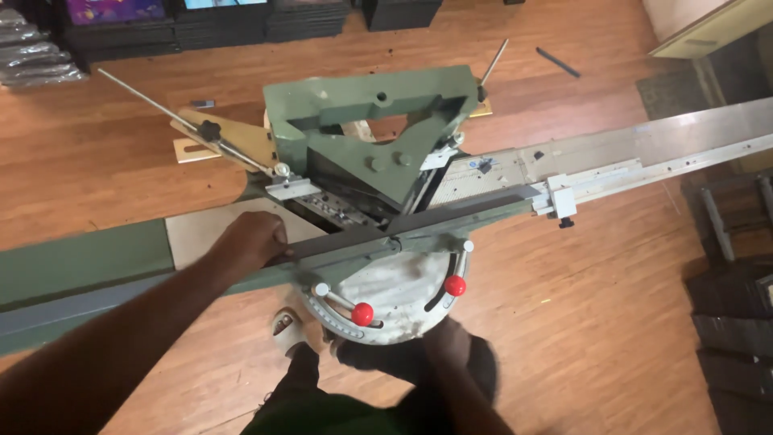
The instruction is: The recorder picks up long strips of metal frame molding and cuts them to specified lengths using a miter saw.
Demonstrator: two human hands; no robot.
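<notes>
Pressing down on a long dark moulding strip [419, 221], the left hand [254, 240] lies with its fingers curled closed over the strip's near end, apparently to pin it against the fence of the green mitre guillotine [378, 129]. The strip runs along the machine's front edge, from the hand toward the stop block [561, 201] on the pale metal measuring rail [644, 153] that reaches out to the right; butting it there would fix its length.

The right hand [447, 338] hangs low beneath the round white base plate [394, 294], blurred, so whether its fingers are open or closed cannot be told. Two red ball knobs [362, 313] stick out from the plate's curved slots, smooth and glossy against its scuffed paint.

The machine's head is thick cast metal, painted matte green, triangular with bolt heads. A green extension table [80, 262] runs to the left edge. Thin steel rods [181, 121] angle outward above the polished wooden floor [564, 306].
</notes>
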